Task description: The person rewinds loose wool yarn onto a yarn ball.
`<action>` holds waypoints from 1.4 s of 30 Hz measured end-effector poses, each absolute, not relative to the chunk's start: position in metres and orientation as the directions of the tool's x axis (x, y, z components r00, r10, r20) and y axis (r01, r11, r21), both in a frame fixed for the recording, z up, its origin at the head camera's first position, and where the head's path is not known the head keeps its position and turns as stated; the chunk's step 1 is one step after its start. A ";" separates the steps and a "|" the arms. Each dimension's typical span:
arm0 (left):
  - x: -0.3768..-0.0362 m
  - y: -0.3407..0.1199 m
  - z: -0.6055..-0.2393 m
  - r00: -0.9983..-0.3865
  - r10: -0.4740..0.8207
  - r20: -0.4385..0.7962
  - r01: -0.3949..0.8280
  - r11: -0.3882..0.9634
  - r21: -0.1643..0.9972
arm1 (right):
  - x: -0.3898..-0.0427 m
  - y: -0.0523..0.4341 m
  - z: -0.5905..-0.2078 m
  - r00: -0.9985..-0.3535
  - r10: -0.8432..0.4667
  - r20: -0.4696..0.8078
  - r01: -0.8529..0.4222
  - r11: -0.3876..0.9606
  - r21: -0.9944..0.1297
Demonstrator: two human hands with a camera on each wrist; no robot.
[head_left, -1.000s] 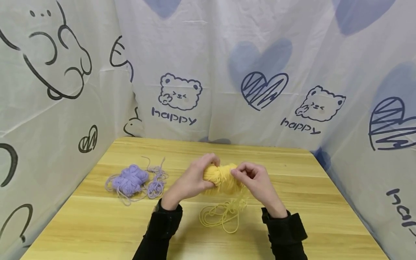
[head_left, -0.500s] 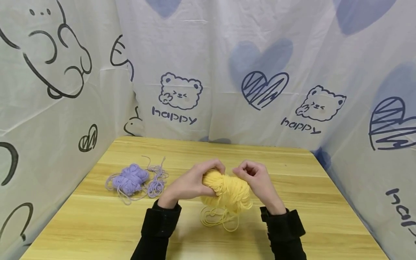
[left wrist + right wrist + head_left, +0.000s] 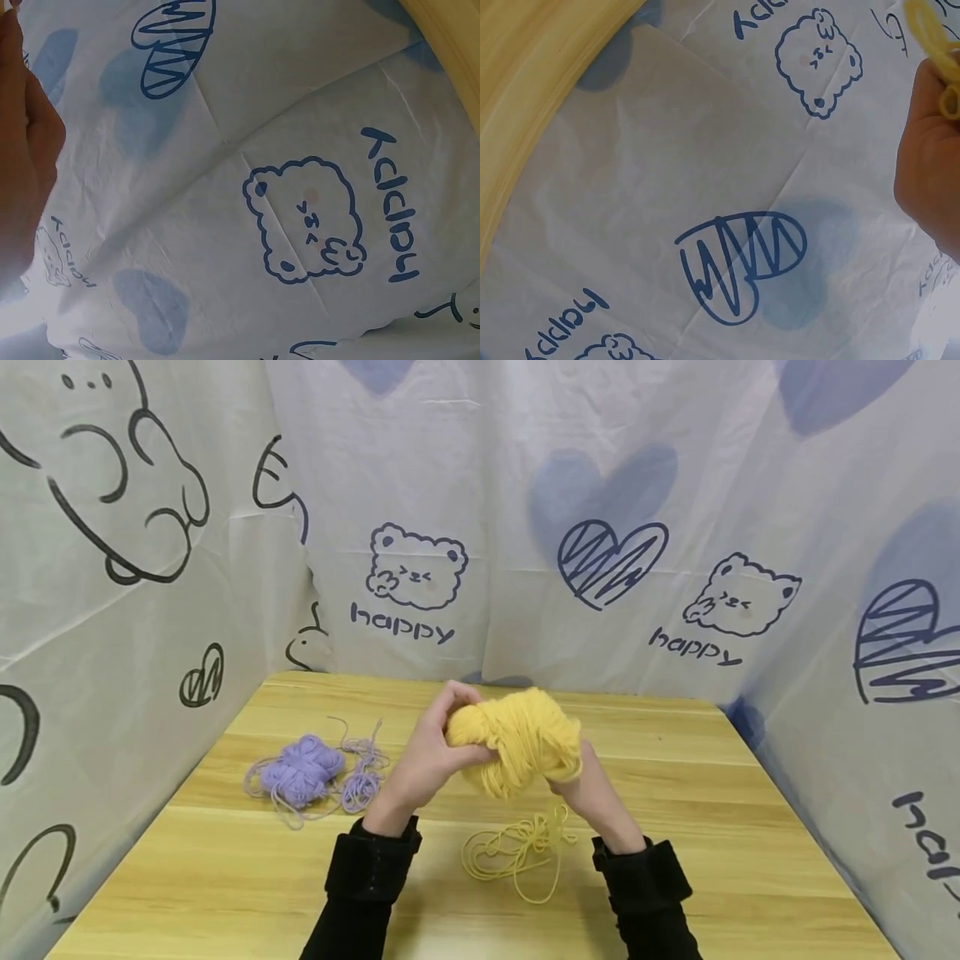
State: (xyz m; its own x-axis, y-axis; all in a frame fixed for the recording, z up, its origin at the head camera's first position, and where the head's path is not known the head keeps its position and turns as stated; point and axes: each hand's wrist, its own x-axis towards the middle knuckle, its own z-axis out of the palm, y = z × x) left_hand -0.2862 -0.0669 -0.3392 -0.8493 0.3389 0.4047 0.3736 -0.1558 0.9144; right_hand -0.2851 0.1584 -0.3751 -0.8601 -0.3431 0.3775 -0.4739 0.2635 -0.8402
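Wood-grain table [image 3: 750,877]; purple yarn skein [image 3: 302,771] at its left, purple yarn tangle [image 3: 362,790] just beside. White cloth hangings [image 3: 517,643] on three sides, bearing bears [image 3: 417,578], hearts [image 3: 612,564], "happy" lettering [image 3: 402,624].

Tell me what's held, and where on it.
Yellow yarn skein: left hand grips its left end; right hand is at its right end, but whether it grips is hidden.

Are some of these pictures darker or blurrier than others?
Head view: bright, with soft shadows on the table. Left wrist view: dimmer, the left hand in shade, whitish glare at lower left. Right wrist view: also dim, glare at lower right, yellow yarn blurred at upper right.
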 end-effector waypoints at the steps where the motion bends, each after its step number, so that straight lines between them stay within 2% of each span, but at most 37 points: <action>1: -0.287 -0.067 -0.339 -0.866 0.298 0.402 0.372 -0.154 0.915 | -0.286 0.159 -0.377 -0.874 -0.342 0.344 -0.442 0.267 -0.857; 4: -0.290 -0.066 -0.338 -0.897 0.176 0.405 0.390 -0.114 0.914 | -0.307 0.171 -0.410 -0.845 -0.385 0.372 -0.468 0.191 -0.863; 6: -0.293 -0.065 -0.338 -0.903 0.118 0.413 0.410 -0.051 0.911 | -0.329 0.183 -0.444 -0.784 -0.428 0.450 -0.542 0.119 -0.832; 8: -0.295 -0.064 -0.339 -0.894 0.088 0.439 0.444 0.047 0.895 | -0.330 0.185 -0.444 -0.759 -0.431 0.488 -0.582 0.112 -0.806; 9: -0.296 -0.063 -0.339 -0.886 0.089 0.455 0.462 0.099 0.881 | -0.328 0.185 -0.440 -0.759 -0.421 0.497 -0.590 0.122 -0.798; 13: -0.299 -0.059 -0.341 -0.843 0.165 0.512 0.537 0.314 0.783 | -0.287 0.166 -0.372 -0.847 -0.337 0.411 -0.499 0.238 -0.833; 16: -0.299 -0.056 -0.343 -0.818 0.243 0.522 0.575 0.382 0.723 | -0.280 0.163 -0.358 -0.878 -0.306 0.368 -0.450 0.266 -0.853; 24: -0.295 -0.054 -0.345 -0.787 0.321 0.526 0.617 0.415 0.669 | -0.278 0.164 -0.353 -0.901 -0.258 0.349 -0.417 0.285 -0.863; 31: -0.293 -0.054 -0.348 -0.737 0.469 0.487 0.673 0.439 0.595 | -0.279 0.170 -0.356 -0.906 -0.245 0.346 -0.408 0.280 -0.869; 36: -0.293 -0.057 -0.351 -0.675 0.562 0.479 0.718 0.351 0.600 | -0.279 0.171 -0.356 -0.918 -0.228 0.325 -0.380 0.261 -0.888; 42: -0.292 -0.063 -0.351 -0.610 0.649 0.455 0.696 0.163 0.700 | -0.281 0.170 -0.359 -0.939 -0.198 0.282 -0.325 0.242 -0.914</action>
State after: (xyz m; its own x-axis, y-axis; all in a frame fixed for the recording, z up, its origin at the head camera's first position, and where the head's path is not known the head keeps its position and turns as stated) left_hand -0.2918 -0.0627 -0.3509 -0.6098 0.6490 0.4549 0.6955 0.1630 0.6998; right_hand -0.2810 0.1704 -0.3591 -0.9388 -0.1981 0.2817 -0.3253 0.2421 -0.9141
